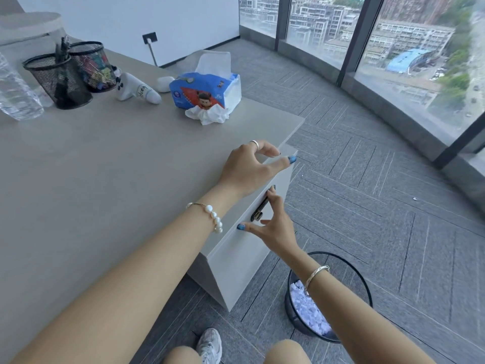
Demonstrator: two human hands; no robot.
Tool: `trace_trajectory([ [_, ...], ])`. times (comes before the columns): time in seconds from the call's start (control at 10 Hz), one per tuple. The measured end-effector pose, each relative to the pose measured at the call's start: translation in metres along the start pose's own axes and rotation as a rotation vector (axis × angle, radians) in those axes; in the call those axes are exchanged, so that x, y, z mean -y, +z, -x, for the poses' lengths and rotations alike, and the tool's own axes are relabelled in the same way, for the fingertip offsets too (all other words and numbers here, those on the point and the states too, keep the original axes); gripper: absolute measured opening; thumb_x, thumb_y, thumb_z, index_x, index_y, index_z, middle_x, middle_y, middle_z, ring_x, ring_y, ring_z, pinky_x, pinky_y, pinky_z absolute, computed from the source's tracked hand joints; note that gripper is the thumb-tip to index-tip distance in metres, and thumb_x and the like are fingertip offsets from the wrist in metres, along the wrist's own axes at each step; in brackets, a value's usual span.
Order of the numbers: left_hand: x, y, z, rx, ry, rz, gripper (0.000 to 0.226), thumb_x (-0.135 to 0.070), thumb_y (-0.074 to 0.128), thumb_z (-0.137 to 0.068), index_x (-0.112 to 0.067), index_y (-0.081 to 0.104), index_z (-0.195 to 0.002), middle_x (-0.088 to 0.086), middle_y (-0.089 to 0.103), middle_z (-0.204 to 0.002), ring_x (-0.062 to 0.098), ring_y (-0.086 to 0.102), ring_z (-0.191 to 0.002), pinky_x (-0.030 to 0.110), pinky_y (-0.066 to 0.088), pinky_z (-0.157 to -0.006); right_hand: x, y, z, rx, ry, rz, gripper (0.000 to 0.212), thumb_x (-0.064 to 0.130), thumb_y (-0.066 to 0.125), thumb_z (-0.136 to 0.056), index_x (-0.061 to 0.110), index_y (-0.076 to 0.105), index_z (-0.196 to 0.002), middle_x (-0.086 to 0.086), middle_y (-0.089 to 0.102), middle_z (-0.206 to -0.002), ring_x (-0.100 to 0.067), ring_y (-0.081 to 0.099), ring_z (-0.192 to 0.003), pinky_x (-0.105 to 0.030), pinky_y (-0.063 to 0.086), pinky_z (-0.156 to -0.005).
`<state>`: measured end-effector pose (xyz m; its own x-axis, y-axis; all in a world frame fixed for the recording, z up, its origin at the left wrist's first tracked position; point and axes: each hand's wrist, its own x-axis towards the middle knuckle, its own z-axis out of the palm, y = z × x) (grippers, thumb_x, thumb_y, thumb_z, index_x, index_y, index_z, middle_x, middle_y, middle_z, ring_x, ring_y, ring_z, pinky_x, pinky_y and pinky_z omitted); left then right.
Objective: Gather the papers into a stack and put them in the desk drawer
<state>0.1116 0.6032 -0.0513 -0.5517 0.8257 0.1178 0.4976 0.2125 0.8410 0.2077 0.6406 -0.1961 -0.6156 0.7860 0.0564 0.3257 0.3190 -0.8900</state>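
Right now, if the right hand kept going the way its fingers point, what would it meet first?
The right hand points at the dark handle on the drawer front. Its fingertips already look to be at the handle, so that comes first, though depth is hard to judge from this one view.

Bright daylight from the windows (393, 48); soft shadows, edges bowed by wide-angle distortion.

Desk: 2 mesh pen cups (59, 80) (91, 65), 1 tissue pack (206, 91), 1 water bottle (17, 94). Floor: 1 mesh wastebasket (349, 271). 2 hands (249, 170) (275, 224), w/ 1 bracelet each.
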Motion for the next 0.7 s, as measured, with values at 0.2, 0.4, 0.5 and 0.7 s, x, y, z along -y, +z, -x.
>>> trace_trajectory([
  [0.2,0.002,0.0,-0.002,-0.009,0.008,-0.002,0.034,-0.049,0.071,-0.072,-0.021,0.069,-0.091,-0.013,0.067,-0.097,0.002,0.057,-0.096,0.002,0.034,-0.073,-0.001,-0.002,-0.001,0.027,0.007,0.025,0.1,0.05,0.083,-0.053,0.022,0.03,-0.134,0.013,0.024,-0.156,-0.007,0.058,-0.103,-0.015,0.049,-0.074],
  [0.4,0.0,-0.001,0.0,-0.019,0.013,0.014,0.035,-0.05,0.072,-0.072,-0.021,0.07,-0.091,-0.013,0.067,-0.096,0.002,0.057,-0.096,0.001,0.035,-0.073,0.005,-0.012,0.001,0.133,0.009,-0.002,0.105,0.046,0.082,-0.058,0.019,0.023,-0.14,0.01,0.012,-0.159,-0.006,0.043,-0.121,-0.028,0.049,-0.09],
  [0.5,0.0,-0.002,0.001,-0.01,0.008,0.019,0.033,-0.048,0.072,-0.072,-0.021,0.069,-0.091,-0.012,0.066,-0.096,0.004,0.057,-0.097,0.005,0.036,-0.075,0.006,-0.02,0.004,0.213,0.022,0.001,0.104,0.048,0.078,-0.064,0.02,0.019,-0.145,0.009,0.021,-0.156,-0.009,0.033,-0.136,-0.035,0.035,-0.11],
  [0.7,-0.009,-0.006,0.007,0.007,-0.043,0.057,0.032,-0.045,0.072,-0.074,-0.018,0.069,-0.091,-0.012,0.064,-0.09,0.007,0.058,-0.096,0.012,0.039,-0.072,0.034,-0.044,0.031,0.103,0.039,0.083,0.096,0.053,0.069,-0.072,0.022,0.018,-0.148,0.003,0.025,-0.156,-0.015,0.026,-0.142,-0.03,0.026,-0.11],
])
